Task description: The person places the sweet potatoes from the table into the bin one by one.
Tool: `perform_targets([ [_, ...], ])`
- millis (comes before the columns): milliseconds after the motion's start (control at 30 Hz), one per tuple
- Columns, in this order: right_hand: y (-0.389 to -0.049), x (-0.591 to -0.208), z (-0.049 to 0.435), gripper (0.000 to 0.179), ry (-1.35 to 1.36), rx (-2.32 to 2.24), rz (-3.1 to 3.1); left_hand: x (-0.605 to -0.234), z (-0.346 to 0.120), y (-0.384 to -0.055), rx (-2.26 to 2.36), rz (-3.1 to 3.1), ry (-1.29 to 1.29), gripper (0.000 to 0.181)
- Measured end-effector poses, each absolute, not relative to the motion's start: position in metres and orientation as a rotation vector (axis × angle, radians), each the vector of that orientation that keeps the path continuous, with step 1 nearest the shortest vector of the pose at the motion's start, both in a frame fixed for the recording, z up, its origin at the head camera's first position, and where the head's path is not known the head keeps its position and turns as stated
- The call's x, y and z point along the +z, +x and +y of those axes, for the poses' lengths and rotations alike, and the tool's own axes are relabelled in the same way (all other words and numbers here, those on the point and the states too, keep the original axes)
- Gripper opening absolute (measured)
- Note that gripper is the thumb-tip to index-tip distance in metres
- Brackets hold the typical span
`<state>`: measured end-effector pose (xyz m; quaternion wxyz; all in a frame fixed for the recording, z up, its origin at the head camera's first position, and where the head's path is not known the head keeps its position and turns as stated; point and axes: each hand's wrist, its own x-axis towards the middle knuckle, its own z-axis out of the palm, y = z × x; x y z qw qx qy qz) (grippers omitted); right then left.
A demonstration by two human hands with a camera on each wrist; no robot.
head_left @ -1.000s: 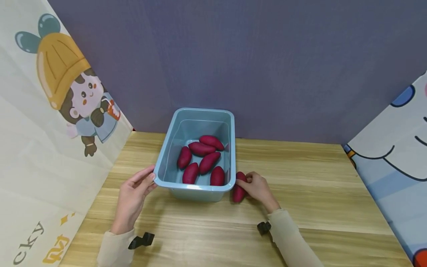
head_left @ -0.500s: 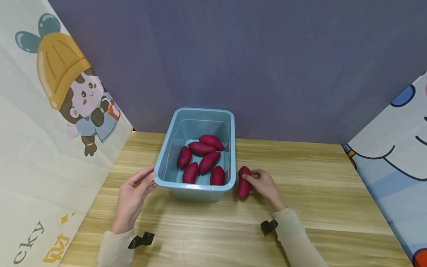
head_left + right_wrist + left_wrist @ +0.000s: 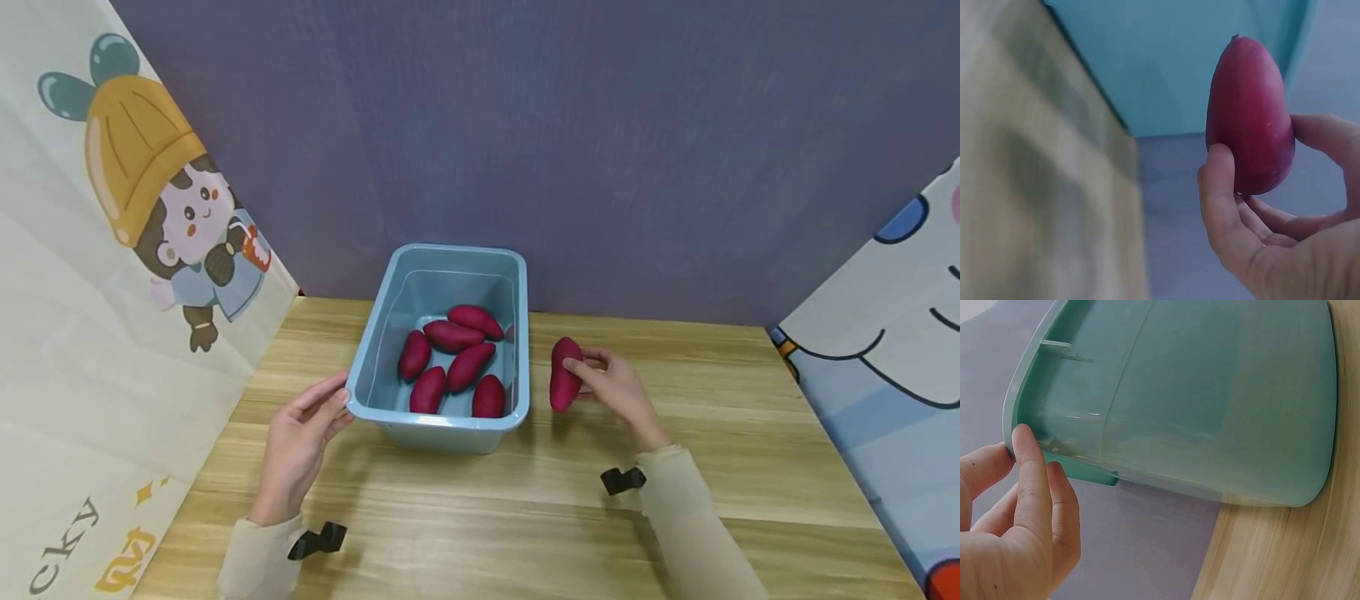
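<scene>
A light blue plastic bin (image 3: 442, 422) stands on the table with several dark red sweet potatoes (image 3: 470, 367) lying in it. My left hand (image 3: 296, 446) pinches the bin's near left corner rim between thumb and fingers; the left wrist view shows the fingertips (image 3: 1024, 440) at that rim. To the right of the bin, my right hand (image 3: 617, 392) grips another sweet potato (image 3: 564, 383) between thumb and fingers. In the right wrist view this sweet potato (image 3: 1250, 112) is held off the table, apart from the bin wall (image 3: 1147, 69).
The wooden table (image 3: 705, 400) runs up to a grey-blue back panel (image 3: 637, 167). White printed panels flank it, with a cartoon child (image 3: 187, 192) on the left one. Black wrist mounts (image 3: 622, 481) sit at the sleeves.
My right hand has lifted the sweet potato from beside the bin's near right corner and carried it away from me and slightly right. The left hand and bin stay in place.
</scene>
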<state>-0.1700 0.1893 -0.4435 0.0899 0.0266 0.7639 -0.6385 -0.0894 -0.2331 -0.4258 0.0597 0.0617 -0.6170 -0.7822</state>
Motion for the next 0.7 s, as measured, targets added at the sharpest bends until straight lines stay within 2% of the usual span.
perform_targets([
  [367, -0.190, -0.379, 0.193, 0.068, -0.066, -1.916, 2.393, -0.426, -0.233, -0.090, -2.367, -1.866, 0.181, 0.047],
  [700, -0.210, -0.326, 0.158, 0.069, -0.161, -1.809, 2.498, -0.426, -0.234, -0.089, -2.362, -1.867, 0.178, 0.045],
])
